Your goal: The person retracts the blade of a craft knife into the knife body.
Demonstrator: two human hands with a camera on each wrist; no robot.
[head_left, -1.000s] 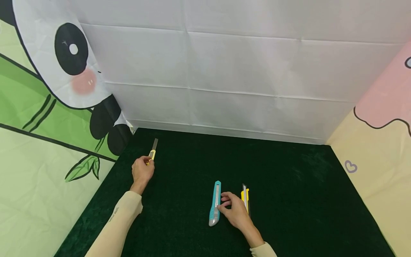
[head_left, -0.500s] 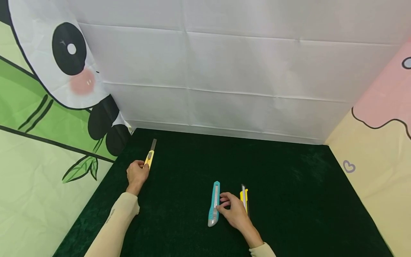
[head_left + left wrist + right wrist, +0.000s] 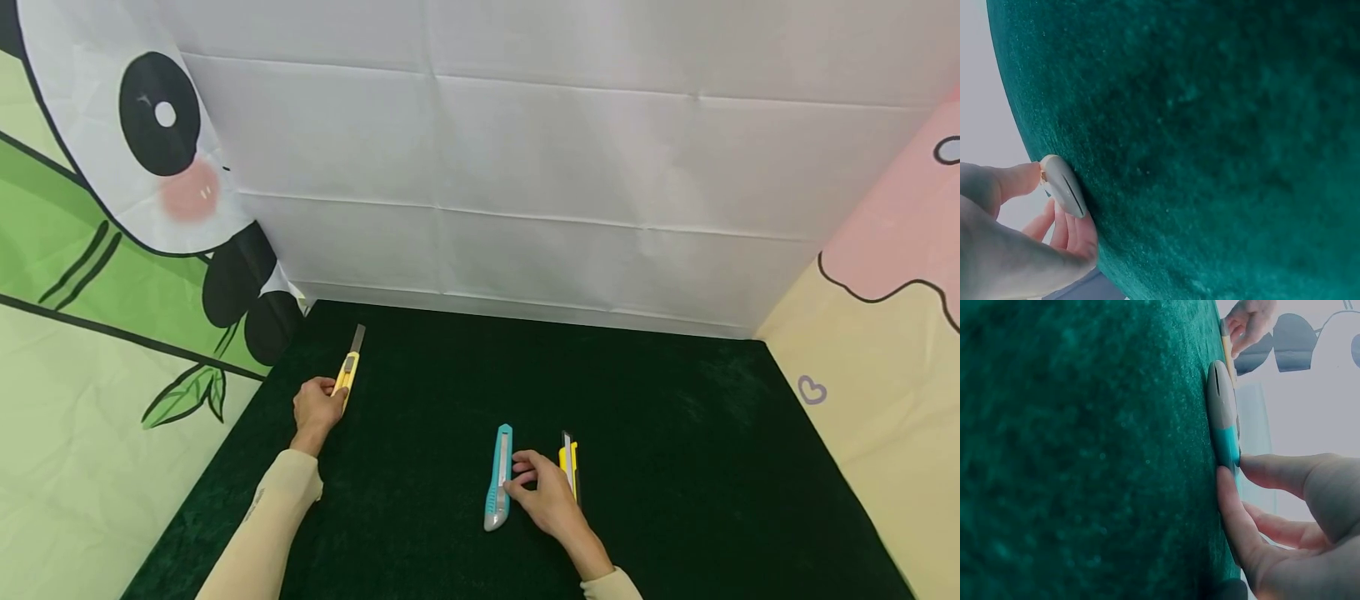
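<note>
The left hand [image 3: 318,408] pinches the lower handle of a pale yellow box cutter [image 3: 348,372] at the table's far left. Its blade [image 3: 358,337] is extended and points away. In the left wrist view only the rounded grey end [image 3: 1063,186] of this cutter shows, between thumb and fingers. Near the front middle lies a turquoise box cutter [image 3: 498,479] with a grey end. The right hand [image 3: 547,497] has its thumb [image 3: 1272,472] on that cutter and its fingers at the right edge. A bright yellow and black box cutter [image 3: 569,467] lies partly hidden behind the right hand.
Dark green cloth covers the table [image 3: 645,400]. A white sheet [image 3: 525,167] rises along the back edge. Printed cartoon sheets stand at the left [image 3: 67,433] and right [image 3: 885,375] sides.
My left hand has shifted slightly toward me and left along the pale yellow box cutter, uncovering more of its handle. The right hand and the other cutters have stayed put.
</note>
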